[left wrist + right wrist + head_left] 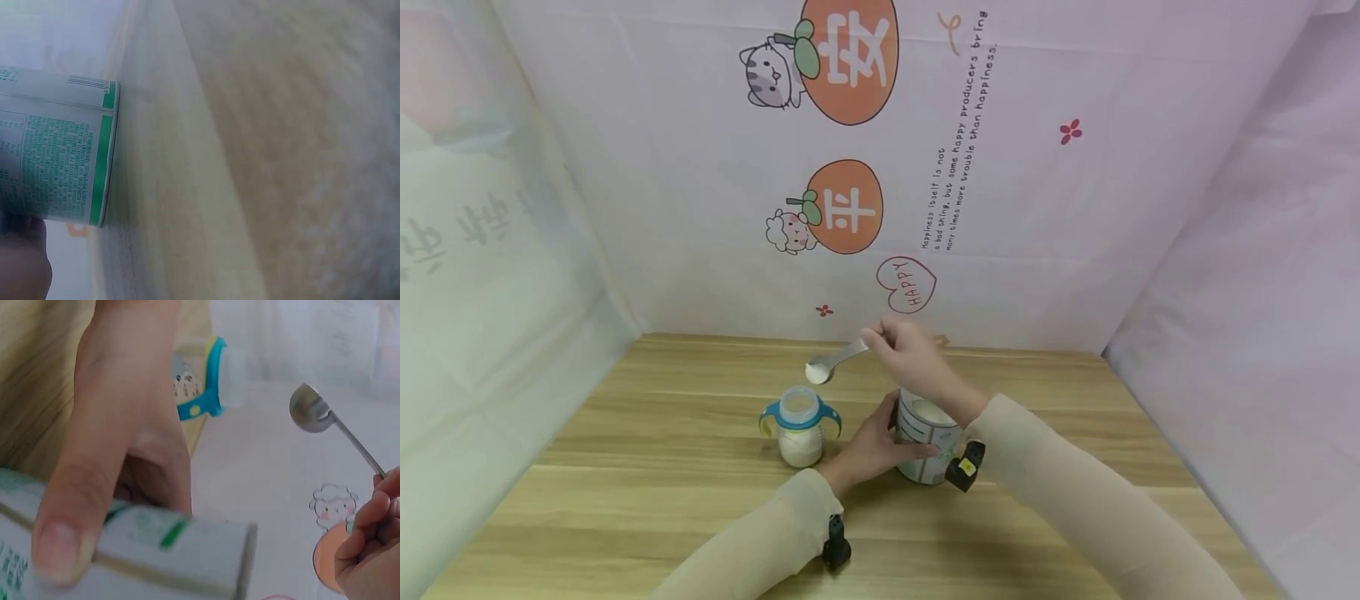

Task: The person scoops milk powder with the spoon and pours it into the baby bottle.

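Note:
A metal measuring spoon (819,371) heaped with white powder is held up by its handle in my right hand (917,358), above and behind the bottle. In the right wrist view the spoon (310,409) shows its rounded underside, and fingers pinch the handle's end. My left hand (874,450) grips the side of an open tin (922,446) with white powder inside; its printed wall (59,150) appears in the left wrist view. To the left stands an uncapped baby bottle (801,446), upright, with blue and yellow handles and whitish contents.
A wood-grain tabletop (647,467) lies under everything. Behind it hangs a white printed cloth (1022,208), with more pale cloth at the left (490,275) and right (1240,300). Black wrist cameras sit on both sleeves.

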The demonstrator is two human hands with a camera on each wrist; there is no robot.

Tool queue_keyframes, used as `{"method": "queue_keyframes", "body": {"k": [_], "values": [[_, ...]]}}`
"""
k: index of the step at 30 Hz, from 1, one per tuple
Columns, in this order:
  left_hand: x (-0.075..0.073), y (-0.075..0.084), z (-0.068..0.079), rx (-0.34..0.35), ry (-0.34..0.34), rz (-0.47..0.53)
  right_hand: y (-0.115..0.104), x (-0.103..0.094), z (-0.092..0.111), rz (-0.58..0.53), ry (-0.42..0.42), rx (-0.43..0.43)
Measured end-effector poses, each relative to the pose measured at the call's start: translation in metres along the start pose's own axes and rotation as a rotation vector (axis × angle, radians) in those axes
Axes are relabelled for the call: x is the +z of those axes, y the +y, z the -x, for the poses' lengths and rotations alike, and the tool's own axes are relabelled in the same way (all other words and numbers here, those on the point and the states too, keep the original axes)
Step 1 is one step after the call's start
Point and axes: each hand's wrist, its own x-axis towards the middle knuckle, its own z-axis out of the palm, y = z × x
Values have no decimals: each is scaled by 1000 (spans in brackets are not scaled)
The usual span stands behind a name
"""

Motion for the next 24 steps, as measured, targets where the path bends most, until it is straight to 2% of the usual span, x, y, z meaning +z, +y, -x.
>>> {"method": "queue_keyframes", "body": {"k": [5,10,12,15,19,22,23,24], "values": [[-1,5,2,34,-16,-13,-3,17,-2,96,45,-124],[0,5,2,23,-26,-15,-6,29,0,144,52,-223],[0,3,2,14,-23,-27,-7,33,0,180,55,-291],[0,4,2,40,-41,-41,-8,39,0,271,64,-418],[-2,3,0,137,-92,-48,-9,46,1,430,71,-576],[-5,2,-1,220,-152,-102,-11,49,5,538,53,-680],[-6,-7,-4,266,-171,-145,-11,50,6,569,43,-714],[-6,-8,-5,280,-182,-162,-11,51,8,594,28,-747]]}}
